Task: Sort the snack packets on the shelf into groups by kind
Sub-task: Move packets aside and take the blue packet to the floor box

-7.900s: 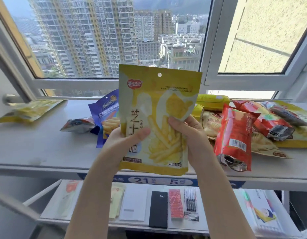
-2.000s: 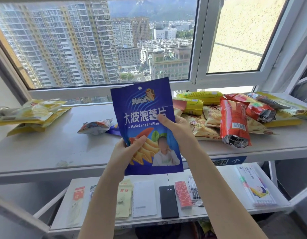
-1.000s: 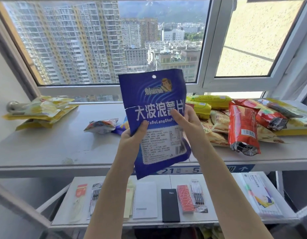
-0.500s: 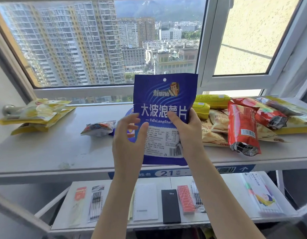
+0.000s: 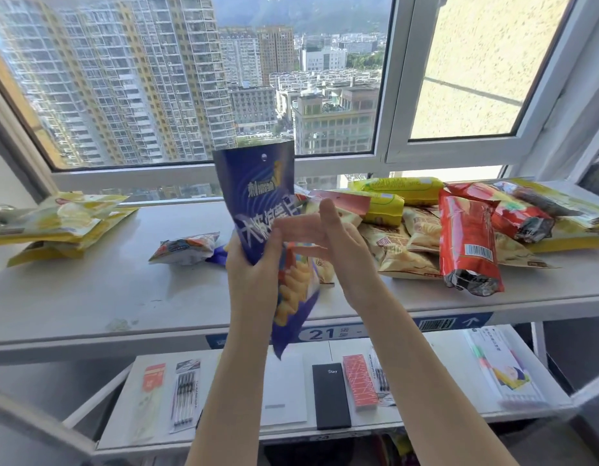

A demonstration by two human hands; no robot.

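Observation:
My left hand (image 5: 252,277) grips a blue crisp packet (image 5: 257,200) by its middle and holds it upright, turned edge-on, above the white shelf (image 5: 89,297). My right hand (image 5: 328,237) is just right of the packet, fingers spread and blurred, holding nothing. A stack of yellow packets (image 5: 63,220) lies at the shelf's far left. One small pale packet (image 5: 187,247) lies left of my hands, with a scrap of another blue packet (image 5: 217,256) beside it. A mixed heap fills the right: a red packet (image 5: 469,243), yellow ones (image 5: 402,190) and beige crisp bags (image 5: 409,243).
The window frame (image 5: 385,156) runs right behind the shelf. A lower shelf (image 5: 442,415) holds stationery: a black diary (image 5: 330,395), a red box (image 5: 358,381), pen packs (image 5: 185,395) and a white booklet (image 5: 499,368). Bare shelf surface lies between the yellow stack and my hands.
The blue packet has swung from flat-on to edge-on. My right hand has let go of it, and my left hand, open half a second ago, now grips it.

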